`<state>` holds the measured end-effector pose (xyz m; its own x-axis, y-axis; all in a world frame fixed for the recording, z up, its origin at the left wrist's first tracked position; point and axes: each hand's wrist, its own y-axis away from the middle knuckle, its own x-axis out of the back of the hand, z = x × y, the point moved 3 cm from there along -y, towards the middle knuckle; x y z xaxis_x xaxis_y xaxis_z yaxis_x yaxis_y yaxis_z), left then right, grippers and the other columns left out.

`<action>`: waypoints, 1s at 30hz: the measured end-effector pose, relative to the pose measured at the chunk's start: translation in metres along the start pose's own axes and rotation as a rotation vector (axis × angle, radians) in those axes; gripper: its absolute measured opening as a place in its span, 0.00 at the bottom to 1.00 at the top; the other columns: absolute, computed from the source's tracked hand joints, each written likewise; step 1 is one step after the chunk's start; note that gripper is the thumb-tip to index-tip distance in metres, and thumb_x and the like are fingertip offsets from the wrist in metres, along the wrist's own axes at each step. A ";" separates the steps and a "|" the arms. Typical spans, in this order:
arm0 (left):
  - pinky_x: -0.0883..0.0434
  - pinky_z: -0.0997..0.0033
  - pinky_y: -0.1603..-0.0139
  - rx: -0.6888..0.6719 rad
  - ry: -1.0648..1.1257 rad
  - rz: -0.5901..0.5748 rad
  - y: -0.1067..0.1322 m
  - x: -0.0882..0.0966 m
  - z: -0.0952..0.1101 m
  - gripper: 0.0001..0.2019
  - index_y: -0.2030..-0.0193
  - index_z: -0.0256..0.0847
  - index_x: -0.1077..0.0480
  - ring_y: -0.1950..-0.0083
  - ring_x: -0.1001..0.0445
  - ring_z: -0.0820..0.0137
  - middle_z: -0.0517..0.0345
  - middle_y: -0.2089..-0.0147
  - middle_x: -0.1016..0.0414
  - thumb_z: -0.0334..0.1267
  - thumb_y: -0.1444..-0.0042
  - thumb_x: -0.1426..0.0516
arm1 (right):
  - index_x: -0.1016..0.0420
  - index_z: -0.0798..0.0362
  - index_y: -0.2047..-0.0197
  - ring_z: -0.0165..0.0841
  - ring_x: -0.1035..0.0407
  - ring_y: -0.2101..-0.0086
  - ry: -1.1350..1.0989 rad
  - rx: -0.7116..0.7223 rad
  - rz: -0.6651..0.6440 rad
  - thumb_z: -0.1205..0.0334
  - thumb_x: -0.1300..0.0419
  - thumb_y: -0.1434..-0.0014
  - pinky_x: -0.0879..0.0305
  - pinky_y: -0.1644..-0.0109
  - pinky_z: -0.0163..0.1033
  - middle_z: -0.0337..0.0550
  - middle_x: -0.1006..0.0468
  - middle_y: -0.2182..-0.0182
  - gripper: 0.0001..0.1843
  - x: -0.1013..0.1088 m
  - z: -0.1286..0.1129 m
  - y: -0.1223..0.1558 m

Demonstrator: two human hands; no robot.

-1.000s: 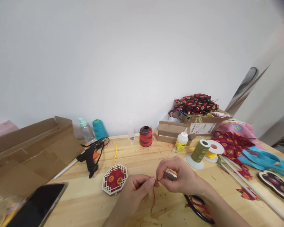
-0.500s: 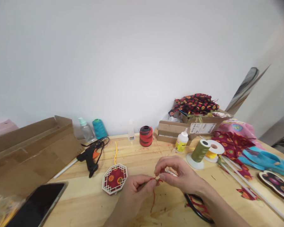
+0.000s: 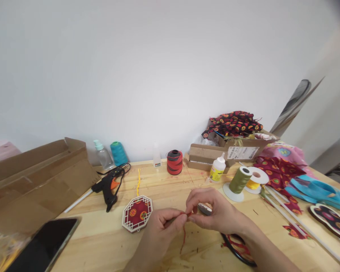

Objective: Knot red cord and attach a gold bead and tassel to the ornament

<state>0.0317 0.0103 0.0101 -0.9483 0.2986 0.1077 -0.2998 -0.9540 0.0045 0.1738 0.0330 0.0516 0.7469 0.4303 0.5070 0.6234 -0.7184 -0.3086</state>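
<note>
My left hand (image 3: 170,223) pinches a thin red cord (image 3: 184,240), whose loose end hangs down toward the table. My right hand (image 3: 212,211) meets it fingertip to fingertip, its thumb and index finger closed on the same cord; the exact spot between the fingers is too small to make out. A metal-looking object (image 3: 205,209) shows partly behind my right fingers. Left of my hands lies an octagonal ornament (image 3: 137,213) with a pale lattice frame, dark red patterned cloth and a yellow cord (image 3: 138,183). Under my right wrist are black scissor-like handles (image 3: 229,247) over red threads.
A hot glue gun (image 3: 109,187), a phone (image 3: 44,243) and a cardboard box (image 3: 42,185) occupy the left. Behind stand a red thread spool (image 3: 174,163) and a glue bottle (image 3: 217,169). An olive spool (image 3: 240,181), white sticks (image 3: 300,223) and cloth (image 3: 277,172) lie right.
My right thumb and index finger have come down and closed on the cord beside my left fingertips. My left hand has hardly moved.
</note>
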 end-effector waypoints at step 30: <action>0.59 0.77 0.85 0.295 0.377 -0.120 0.003 -0.006 -0.012 0.21 0.82 0.33 0.30 0.86 0.58 0.82 0.72 0.90 0.53 0.54 0.58 0.43 | 0.24 0.60 0.71 0.24 0.36 0.77 -0.063 0.042 -0.087 0.75 0.42 0.56 0.38 0.73 0.28 0.42 0.26 0.76 0.07 -0.004 0.004 0.002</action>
<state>0.0354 0.0061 -0.0022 -0.8968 0.3441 -0.2780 -0.4186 -0.8634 0.2816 0.1732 0.0317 0.0454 0.7021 0.5244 0.4817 0.6945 -0.6539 -0.3003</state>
